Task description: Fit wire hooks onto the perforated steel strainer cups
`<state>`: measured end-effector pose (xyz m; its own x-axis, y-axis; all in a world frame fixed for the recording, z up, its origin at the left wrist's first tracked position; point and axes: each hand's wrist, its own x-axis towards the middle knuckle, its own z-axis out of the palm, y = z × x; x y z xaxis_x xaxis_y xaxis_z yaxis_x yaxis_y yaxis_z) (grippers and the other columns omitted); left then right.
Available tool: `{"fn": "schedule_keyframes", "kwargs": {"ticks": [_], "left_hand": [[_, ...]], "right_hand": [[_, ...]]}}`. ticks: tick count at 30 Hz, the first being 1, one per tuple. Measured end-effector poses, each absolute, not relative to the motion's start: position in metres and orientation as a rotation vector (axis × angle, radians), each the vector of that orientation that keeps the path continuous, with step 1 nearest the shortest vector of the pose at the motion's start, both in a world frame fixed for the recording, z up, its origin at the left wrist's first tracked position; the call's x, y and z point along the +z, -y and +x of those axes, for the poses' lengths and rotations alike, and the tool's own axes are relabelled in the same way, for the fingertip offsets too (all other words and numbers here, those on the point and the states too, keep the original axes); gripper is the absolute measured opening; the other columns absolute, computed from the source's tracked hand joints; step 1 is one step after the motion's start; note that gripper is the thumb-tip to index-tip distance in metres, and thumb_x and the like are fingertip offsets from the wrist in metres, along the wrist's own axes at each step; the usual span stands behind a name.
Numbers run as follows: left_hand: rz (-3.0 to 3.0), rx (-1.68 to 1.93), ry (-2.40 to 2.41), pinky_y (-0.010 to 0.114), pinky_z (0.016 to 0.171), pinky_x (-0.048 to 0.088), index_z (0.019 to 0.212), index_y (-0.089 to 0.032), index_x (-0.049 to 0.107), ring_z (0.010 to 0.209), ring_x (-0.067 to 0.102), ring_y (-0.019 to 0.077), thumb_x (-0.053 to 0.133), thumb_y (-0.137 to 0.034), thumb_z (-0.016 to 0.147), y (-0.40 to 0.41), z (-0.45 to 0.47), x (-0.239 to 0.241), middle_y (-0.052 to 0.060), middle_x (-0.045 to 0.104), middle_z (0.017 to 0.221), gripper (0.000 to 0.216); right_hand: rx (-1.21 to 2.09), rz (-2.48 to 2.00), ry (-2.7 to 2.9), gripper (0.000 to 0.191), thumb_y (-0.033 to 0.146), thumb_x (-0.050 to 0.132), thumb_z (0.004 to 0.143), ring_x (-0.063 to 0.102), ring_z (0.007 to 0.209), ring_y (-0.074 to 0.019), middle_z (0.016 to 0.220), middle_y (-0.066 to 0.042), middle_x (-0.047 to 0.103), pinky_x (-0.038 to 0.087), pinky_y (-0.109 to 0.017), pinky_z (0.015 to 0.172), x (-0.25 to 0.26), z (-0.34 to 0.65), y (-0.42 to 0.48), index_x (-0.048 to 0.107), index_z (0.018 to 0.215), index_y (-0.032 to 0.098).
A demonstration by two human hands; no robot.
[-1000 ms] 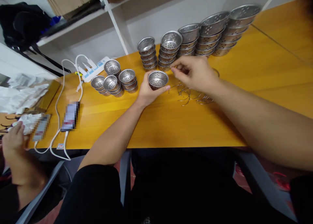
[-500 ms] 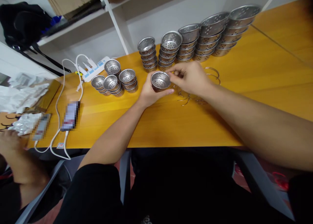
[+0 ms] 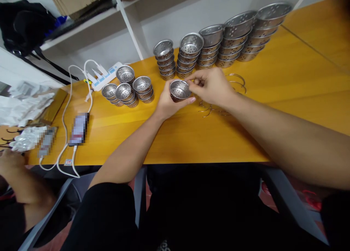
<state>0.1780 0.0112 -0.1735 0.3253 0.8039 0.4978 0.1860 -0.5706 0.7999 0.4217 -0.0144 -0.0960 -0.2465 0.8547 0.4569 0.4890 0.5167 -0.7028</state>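
My left hand (image 3: 167, 103) is wrapped around a small perforated metal cup (image 3: 179, 91), holding it upright a little above the table, opening facing up. My right hand (image 3: 212, 86) is closed in a pinch at the cup's right rim; what sits between its fingertips is too small to make out. Behind and below the right hand lie several thin wire pieces, among them curved wire rings (image 3: 237, 84), partly hidden by the hand and forearm. Straight beyond the held cup stands a stack of similar perforated cups (image 3: 164, 63).
More stacked metal cups (image 3: 240, 39) line the back right. Shorter stacks (image 3: 125, 94) stand left, near a white power strip (image 3: 108, 77). A phone (image 3: 79, 128) lies on the wooden table (image 3: 131, 145) with charging cables. A co-worker's arm (image 3: 24, 185) is at far left.
Both hands stay at almost the same place, the cup still in the left. The right fingertips have shifted slightly at the rim. The co-worker's hand has moved down a little.
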Motion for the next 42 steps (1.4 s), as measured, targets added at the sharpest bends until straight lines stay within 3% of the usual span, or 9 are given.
{"fn": "schedule_keyframes", "kwargs": {"ticks": [6, 13, 16, 19, 21, 25, 32, 38, 42], "left_hand": [[1.981, 1.275, -0.864, 0.075, 0.151, 0.059, 0.165, -0.031, 0.062, 0.168, 0.074, 0.0456, 0.118, -0.078, 0.086, -0.014, 0.177, -0.178, 0.015, 0.077, 0.159, 0.108], [1.969, 1.261, -0.904, 0.071, 0.15, 0.06, 0.164, -0.029, 0.063, 0.163, 0.077, 0.0431, 0.116, -0.084, 0.085, -0.011, 0.177, -0.175, 0.014, 0.079, 0.158, 0.109], [1.96, 1.23, -0.904, 0.07, 0.148, 0.061, 0.165, -0.028, 0.064, 0.159, 0.079, 0.0416, 0.11, -0.089, 0.09, -0.008, 0.177, -0.174, 0.014, 0.08, 0.156, 0.107], [1.921, 1.204, -0.898, 0.069, 0.144, 0.064, 0.162, -0.028, 0.068, 0.15, 0.082, 0.0389, 0.103, -0.094, 0.094, -0.006, 0.176, -0.17, 0.013, 0.083, 0.15, 0.101], [1.888, 1.203, -0.878, 0.067, 0.141, 0.066, 0.156, -0.028, 0.072, 0.144, 0.085, 0.0363, 0.101, -0.097, 0.094, -0.008, 0.174, -0.168, 0.011, 0.085, 0.147, 0.096], [1.855, 1.162, -0.811, 0.063, 0.14, 0.067, 0.155, -0.03, 0.073, 0.142, 0.087, 0.0344, 0.1, -0.101, 0.091, -0.014, 0.169, -0.166, 0.009, 0.087, 0.149, 0.099], [2.013, 1.168, -0.784, 0.065, 0.144, 0.065, 0.169, -0.029, 0.06, 0.153, 0.083, 0.0367, 0.104, -0.091, 0.094, -0.022, 0.168, -0.178, 0.014, 0.078, 0.163, 0.106], [2.103, 1.175, -0.808, 0.064, 0.142, 0.067, 0.17, -0.027, 0.057, 0.154, 0.083, 0.0371, 0.098, -0.086, 0.104, -0.02, 0.168, -0.179, 0.017, 0.078, 0.164, 0.097], [2.104, 1.207, -0.784, 0.063, 0.136, 0.072, 0.169, -0.027, 0.058, 0.145, 0.086, 0.0351, 0.099, -0.081, 0.106, -0.021, 0.168, -0.18, 0.017, 0.08, 0.16, 0.093]], "right_hand": [[0.551, -1.08, 1.91, 0.023, 0.043, 0.086, 0.11, 0.075, 0.083, -0.0307, 0.086, -0.008, 0.08, 0.063, -0.047, 0.077, -0.094, 0.422, 0.015, 0.1, 0.12, 0.027], [0.558, -1.082, 1.872, 0.024, 0.049, 0.091, 0.112, 0.078, 0.086, -0.0329, 0.087, -0.007, 0.078, 0.069, -0.051, 0.081, -0.098, 0.418, 0.013, 0.098, 0.128, 0.032], [0.631, -1.059, 1.831, 0.028, 0.056, 0.091, 0.114, 0.074, 0.079, -0.0314, 0.087, -0.007, 0.078, 0.067, -0.052, 0.078, -0.093, 0.414, 0.016, 0.098, 0.13, 0.035], [0.758, -0.999, 1.807, 0.038, 0.072, 0.086, 0.116, 0.072, 0.075, -0.0295, 0.091, -0.008, 0.082, 0.064, -0.05, 0.071, -0.082, 0.416, 0.022, 0.097, 0.118, 0.035], [0.885, -0.944, 1.815, 0.052, 0.086, 0.087, 0.113, 0.07, 0.071, -0.0277, 0.093, -0.008, 0.085, 0.061, -0.048, 0.065, -0.075, 0.421, 0.024, 0.096, 0.115, 0.035], [1.11, -0.835, 1.861, 0.072, 0.103, 0.105, 0.088, 0.068, 0.066, -0.0251, 0.09, -0.005, 0.083, 0.056, -0.045, 0.06, -0.067, 0.429, 0.025, 0.09, 0.112, 0.037], [1.187, -0.701, 1.789, 0.077, 0.099, 0.115, 0.08, 0.058, 0.056, -0.0204, 0.066, 0.002, 0.066, 0.047, -0.038, 0.052, -0.076, 0.421, 0.017, 0.077, 0.095, 0.033], [1.199, -0.661, 1.78, 0.066, 0.077, 0.121, 0.09, 0.059, 0.059, -0.0184, 0.07, 0.0, 0.069, 0.044, -0.033, 0.052, -0.082, 0.422, 0.012, 0.078, 0.097, 0.028], [1.188, -0.664, 1.802, 0.064, 0.073, 0.122, 0.091, 0.057, 0.057, -0.0173, 0.067, 0.001, 0.067, 0.043, -0.033, 0.051, -0.081, 0.422, 0.013, 0.078, 0.096, 0.027]]}}
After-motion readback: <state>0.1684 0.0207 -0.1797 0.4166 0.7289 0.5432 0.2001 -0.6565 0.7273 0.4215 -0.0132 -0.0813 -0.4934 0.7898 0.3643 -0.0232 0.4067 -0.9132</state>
